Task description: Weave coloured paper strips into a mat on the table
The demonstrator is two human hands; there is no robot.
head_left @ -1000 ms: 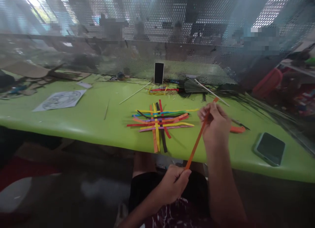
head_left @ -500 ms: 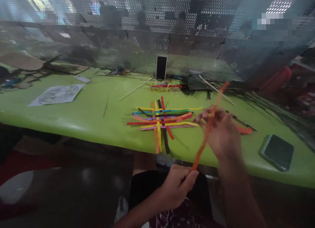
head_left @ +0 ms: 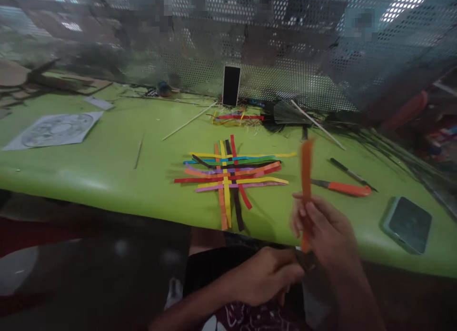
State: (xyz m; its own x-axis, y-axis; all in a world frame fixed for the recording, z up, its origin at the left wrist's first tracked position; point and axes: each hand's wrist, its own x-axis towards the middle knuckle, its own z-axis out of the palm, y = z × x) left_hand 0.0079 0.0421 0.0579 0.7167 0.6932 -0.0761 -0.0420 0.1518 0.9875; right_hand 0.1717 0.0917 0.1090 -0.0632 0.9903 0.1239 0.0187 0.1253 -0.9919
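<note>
My right hand [head_left: 326,228] is closed around an orange strip [head_left: 306,169], which stands nearly upright, its top blurred. Just below the strip's lower end is my left hand [head_left: 269,276], over my lap at the table edge. Its fingers are curled, and what they hold, if anything, is hidden. On the table to the left lies a loose weave of coloured strips [head_left: 226,171]. Several strips run across it in yellow, blue, green, black, purple, orange, red and pink. Orange, yellow, black and red strips cross them lengthwise.
Right of my right hand lie an orange-handled knife [head_left: 348,188], a dark pen-like tool [head_left: 352,174] and a phone [head_left: 409,224]. Another phone [head_left: 232,85] leans against the perforated screen [head_left: 200,50]. A printed sheet [head_left: 55,129] and thin sticks [head_left: 189,120] lie on the green table [head_left: 117,174].
The orange strip has swung from slanted to nearly upright, and its lower end has come out of my left hand's pinch. My right hand has moved down, uncovering the knife.
</note>
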